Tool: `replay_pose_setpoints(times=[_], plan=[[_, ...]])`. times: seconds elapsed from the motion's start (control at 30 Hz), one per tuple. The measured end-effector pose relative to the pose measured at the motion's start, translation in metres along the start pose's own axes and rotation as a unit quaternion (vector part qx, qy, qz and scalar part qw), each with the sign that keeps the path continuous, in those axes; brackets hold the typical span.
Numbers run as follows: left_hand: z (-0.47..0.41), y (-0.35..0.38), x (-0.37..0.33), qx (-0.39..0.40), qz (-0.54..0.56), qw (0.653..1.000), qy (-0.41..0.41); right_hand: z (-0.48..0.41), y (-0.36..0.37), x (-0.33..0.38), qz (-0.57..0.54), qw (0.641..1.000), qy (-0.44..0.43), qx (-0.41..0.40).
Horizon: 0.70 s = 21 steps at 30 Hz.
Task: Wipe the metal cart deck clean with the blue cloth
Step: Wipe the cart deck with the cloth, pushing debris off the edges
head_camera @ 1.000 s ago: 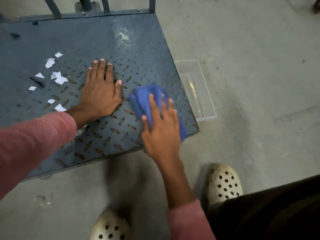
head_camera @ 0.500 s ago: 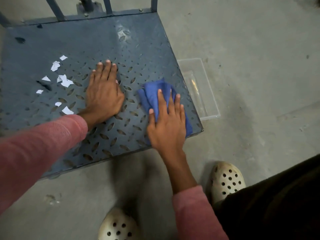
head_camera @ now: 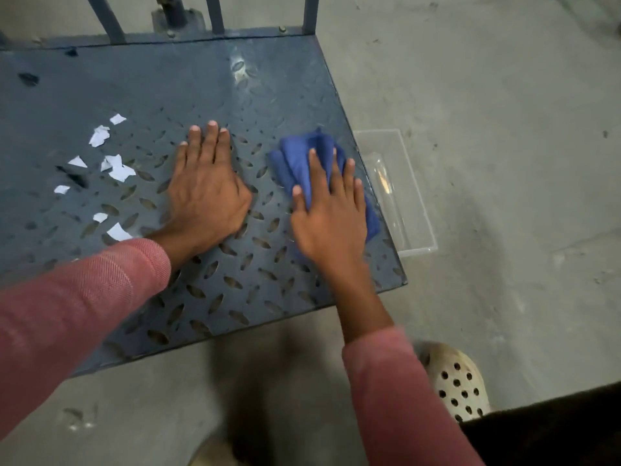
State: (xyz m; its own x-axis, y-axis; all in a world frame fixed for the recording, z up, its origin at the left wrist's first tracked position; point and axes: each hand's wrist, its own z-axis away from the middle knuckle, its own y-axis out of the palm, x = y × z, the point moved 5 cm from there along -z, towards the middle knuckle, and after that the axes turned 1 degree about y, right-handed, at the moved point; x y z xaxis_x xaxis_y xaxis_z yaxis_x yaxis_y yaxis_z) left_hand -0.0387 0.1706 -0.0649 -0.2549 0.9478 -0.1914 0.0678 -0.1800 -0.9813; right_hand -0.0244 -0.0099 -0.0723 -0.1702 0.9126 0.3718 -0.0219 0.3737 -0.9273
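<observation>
The grey-blue metal cart deck [head_camera: 201,89] with its raised tread pattern fills the upper left of the head view. My right hand [head_camera: 327,210] presses the bunched blue cloth [head_camera: 299,156] flat against the deck near its right edge, fingers straight on top of it. My left hand [head_camera: 208,193] rests palm down on the deck just left of the cloth, fingers straight and together. Several white paper scraps [head_camera: 116,169] lie scattered on the deck left of my left hand.
A clear plastic tray [head_camera: 406,193] sits on the concrete floor against the deck's right edge. The cart's handle bars [head_camera: 215,15] rise at the far edge. One of my white perforated clogs [head_camera: 457,385] stands on the floor near the deck's front right corner.
My right hand has slid the blue cloth away from me along the deck's right side, off the front corner. My left hand stays planted on the deck.
</observation>
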Motion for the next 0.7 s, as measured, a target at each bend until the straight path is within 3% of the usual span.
replay_pose_setpoints(times=[0.13, 0.23, 0.3, 0.5, 0.6, 0.7], plan=[[-0.022, 0.004, 0.006, -0.013, 0.025, 1.0, 0.012, -0.087, 0.016, 0.034, 0.008, 0.999, -0.017, 0.026], [-0.044, 0.003, 0.011, -0.021, 0.069, 0.997, 0.022, -0.053, 0.022, 0.052, 0.004, 0.993, -0.117, 0.021], [-0.052, 0.002, 0.014, -0.024, 0.078, 0.996, 0.027, -0.034, 0.016, 0.034, -0.009, 0.99, -0.139, 0.014], [-0.06, 0.007, 0.013, -0.044, 0.054, 0.997, 0.026, -0.166, 0.016, 0.027, 0.004, 1.0, -0.02, 0.022], [-0.067, 0.005, 0.015, -0.056, 0.066, 0.996, 0.016, -0.136, 0.026, 0.053, 0.0, 0.997, -0.076, 0.018], [-0.075, 0.005, 0.013, -0.063, 0.075, 0.995, 0.014, -0.075, 0.018, 0.031, -0.02, 0.991, -0.13, 0.005]])
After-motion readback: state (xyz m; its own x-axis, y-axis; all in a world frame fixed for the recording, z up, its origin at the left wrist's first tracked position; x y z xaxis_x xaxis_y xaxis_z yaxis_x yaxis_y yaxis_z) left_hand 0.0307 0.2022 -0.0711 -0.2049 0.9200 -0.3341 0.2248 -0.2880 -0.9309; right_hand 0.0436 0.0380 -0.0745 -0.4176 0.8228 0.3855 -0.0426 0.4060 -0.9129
